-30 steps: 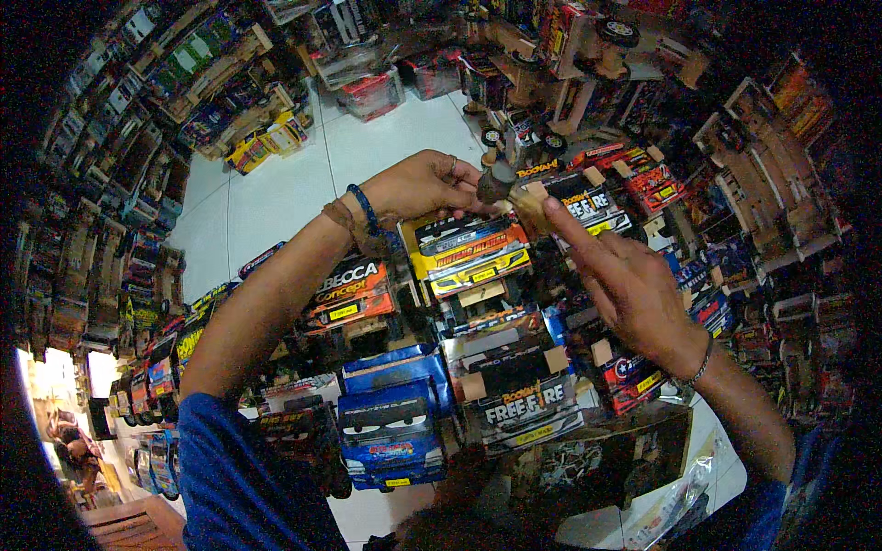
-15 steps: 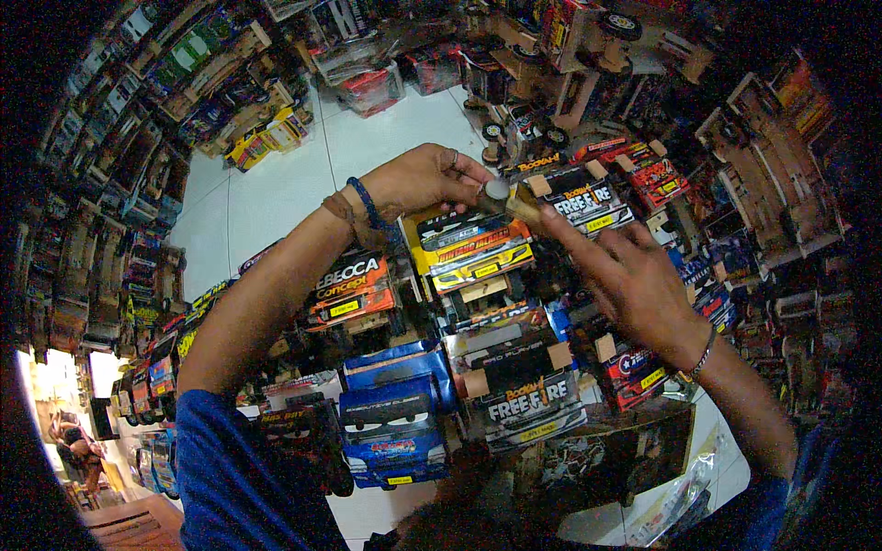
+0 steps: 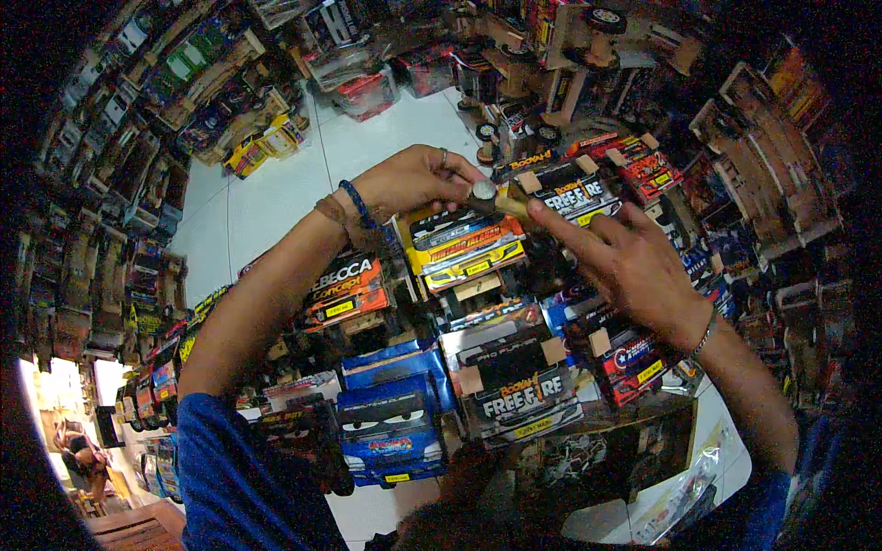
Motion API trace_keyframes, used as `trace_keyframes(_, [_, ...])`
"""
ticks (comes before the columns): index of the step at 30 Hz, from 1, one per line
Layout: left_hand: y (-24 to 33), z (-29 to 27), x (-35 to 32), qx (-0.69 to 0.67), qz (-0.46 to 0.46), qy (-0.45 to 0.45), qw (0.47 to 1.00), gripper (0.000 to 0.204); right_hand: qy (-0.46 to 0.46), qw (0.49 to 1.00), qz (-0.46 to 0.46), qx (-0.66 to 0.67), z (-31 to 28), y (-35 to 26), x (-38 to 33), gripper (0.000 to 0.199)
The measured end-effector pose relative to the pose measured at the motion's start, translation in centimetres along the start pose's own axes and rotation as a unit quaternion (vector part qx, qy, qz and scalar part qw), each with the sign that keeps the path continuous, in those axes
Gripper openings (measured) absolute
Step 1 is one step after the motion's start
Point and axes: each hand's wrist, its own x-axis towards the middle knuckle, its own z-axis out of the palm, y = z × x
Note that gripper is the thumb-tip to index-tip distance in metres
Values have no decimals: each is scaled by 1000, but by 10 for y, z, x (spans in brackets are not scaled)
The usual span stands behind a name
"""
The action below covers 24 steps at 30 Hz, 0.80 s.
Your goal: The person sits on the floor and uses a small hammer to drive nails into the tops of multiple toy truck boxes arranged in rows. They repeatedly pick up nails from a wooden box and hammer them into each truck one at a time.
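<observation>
My left hand (image 3: 424, 180), a ring on one finger and bands at the wrist, is closed on a small dark thing with a round grey face (image 3: 483, 190). Against that thing lies a small tan piece (image 3: 512, 203), its kind unclear. My right hand (image 3: 634, 266) reaches from the right with its forefinger stretched to the tan piece's end; its thumb is hidden. Below the hands stands a yellow and orange toy truck (image 3: 473, 248). Beside it, under my right fingers, is a black toy truck (image 3: 574, 197) with small wooden blocks at its top corners.
Nearer me stand a blue toy truck with eyes (image 3: 390, 427) and another black toy truck (image 3: 524, 395). An orange toy truck (image 3: 347, 296) is under my left forearm. Stacked toy trucks surround the white tiled floor (image 3: 253, 211). Clear plastic wrapping (image 3: 689, 496) lies at the lower right.
The whole view has shifted slightly, so the trucks and hands sit a little farther left in the picture. Both hands keep nearly the same pose around the small pieces.
</observation>
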Motion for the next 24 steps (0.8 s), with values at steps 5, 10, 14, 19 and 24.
trace_keyframes(5, [-1, 1, -1, -11, 10, -6, 1000, 19, -7, 1000, -2, -17, 3, -1, 0, 75])
trace_keyframes(10, [-4, 4, 0, -41, 48, 8, 998, 22, -3, 998, 57, 28, -1, -6, 0, 76])
trace_keyframes(14, [1, 6, -1, -33, -16, 24, 999, 27, -17, 999, 3, -42, -13, -2, 5, 77])
trace_keyframes(19, [2, 14, -3, -51, -27, 57, 997, 33, 149, 976, 100, 127, -44, 7, -20, 59])
trace_keyframes(24, [4, 18, 0, 24, 30, 56, 998, 35, 266, 924, 215, 173, -101, 10, -110, 47])
